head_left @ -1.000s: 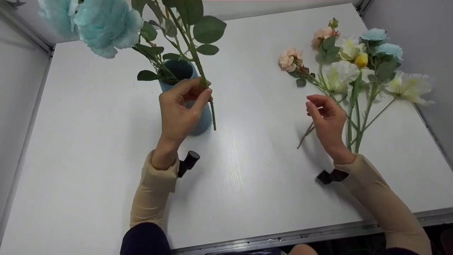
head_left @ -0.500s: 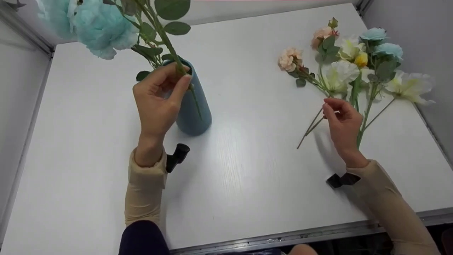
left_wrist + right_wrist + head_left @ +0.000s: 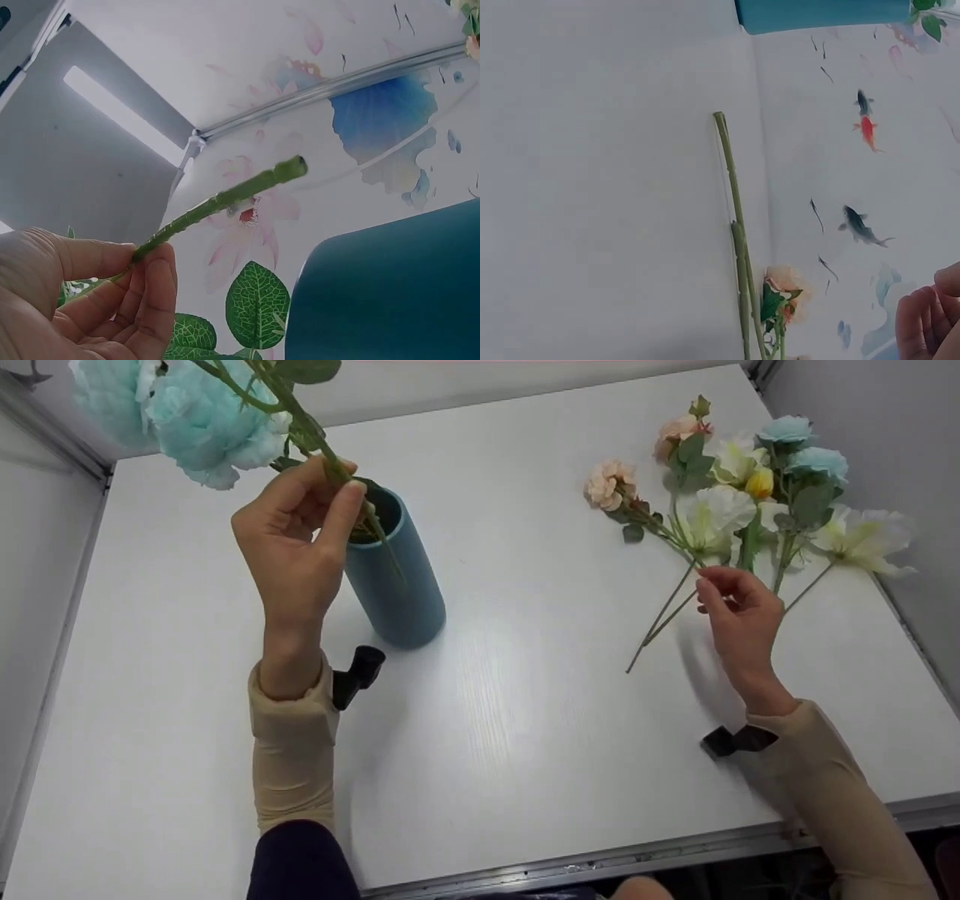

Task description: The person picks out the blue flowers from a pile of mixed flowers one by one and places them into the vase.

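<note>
My left hand [image 3: 292, 536] pinches a green artificial flower stem [image 3: 298, 418] between thumb and fingers, above the left side of a blue vase [image 3: 401, 592]. The held stem's upper end runs out of the head view. Its cut lower end [image 3: 289, 169] sticks out free in the left wrist view, near the vase wall [image 3: 382, 292]. Large pale-blue blooms [image 3: 210, 420] are at upper left; which stem bears them cannot be told. My right hand [image 3: 742, 626], fingers loosely curled and holding nothing, hovers by the flower stems [image 3: 660, 622] lying on the table.
Artificial flowers lie at the table's right: peach roses [image 3: 611, 486], white lilies [image 3: 716, 517], a yellow bud [image 3: 760, 484] and light-blue blooms [image 3: 819, 463]. The white table [image 3: 510, 750] has a metal front edge [image 3: 570, 870]. A wall panel [image 3: 817, 135] carries painted fish.
My left hand has moved left and farther back with the stem, uncovering more of the vase. My right hand has shifted right, along the lying stems. The vase stays put.
</note>
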### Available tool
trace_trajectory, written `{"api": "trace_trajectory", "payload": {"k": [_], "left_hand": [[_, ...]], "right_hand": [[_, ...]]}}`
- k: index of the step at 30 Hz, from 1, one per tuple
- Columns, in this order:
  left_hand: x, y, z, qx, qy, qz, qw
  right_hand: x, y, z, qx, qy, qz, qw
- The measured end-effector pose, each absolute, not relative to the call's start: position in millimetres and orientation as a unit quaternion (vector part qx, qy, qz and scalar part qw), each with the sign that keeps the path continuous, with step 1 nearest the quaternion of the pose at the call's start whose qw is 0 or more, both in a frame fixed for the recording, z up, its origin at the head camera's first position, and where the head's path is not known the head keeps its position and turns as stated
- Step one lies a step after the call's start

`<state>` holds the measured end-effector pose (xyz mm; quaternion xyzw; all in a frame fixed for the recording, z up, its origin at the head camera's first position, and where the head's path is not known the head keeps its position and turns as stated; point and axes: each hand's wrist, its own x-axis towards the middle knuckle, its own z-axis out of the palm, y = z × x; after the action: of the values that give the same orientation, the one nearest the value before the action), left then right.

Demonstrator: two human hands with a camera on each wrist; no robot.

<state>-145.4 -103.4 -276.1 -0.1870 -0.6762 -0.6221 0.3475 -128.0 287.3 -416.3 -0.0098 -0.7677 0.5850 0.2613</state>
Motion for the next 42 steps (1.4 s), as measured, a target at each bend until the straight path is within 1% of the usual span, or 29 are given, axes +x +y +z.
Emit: {"api": "trace_trajectory", "payload": {"k": [8,14,22,33,42], "left_hand": [[-149.7,-105.6,-265.3,-0.188,-0.65,-0.63,0.381],[-153.6,-109.4,-260.5,-0.179,-0.655,-0.609,0.41],[-157.4,-108.0,-258.2,-0.161,-0.66,-0.607,0.412],[-161.3,-109.7,-257.7,-0.146,-0.664,-0.596,0.428],[-163.8,-111.9,-263.7,-0.132,-0.682,-0.575,0.432]], "right_hand": [[-130.7,314.1,-420.1,-0.032,-0.794,0.553,0.251],[-128.3,332.8,-418.0,-0.073,-0.801,0.539,0.25],[-127.3,349.0,-413.2,-0.103,-0.776,0.561,0.269],[-129.4,355.8,-415.0,-0.143,-0.775,0.568,0.238],[-131.7,364.9,-419.2,-0.163,-0.775,0.562,0.239]]}}
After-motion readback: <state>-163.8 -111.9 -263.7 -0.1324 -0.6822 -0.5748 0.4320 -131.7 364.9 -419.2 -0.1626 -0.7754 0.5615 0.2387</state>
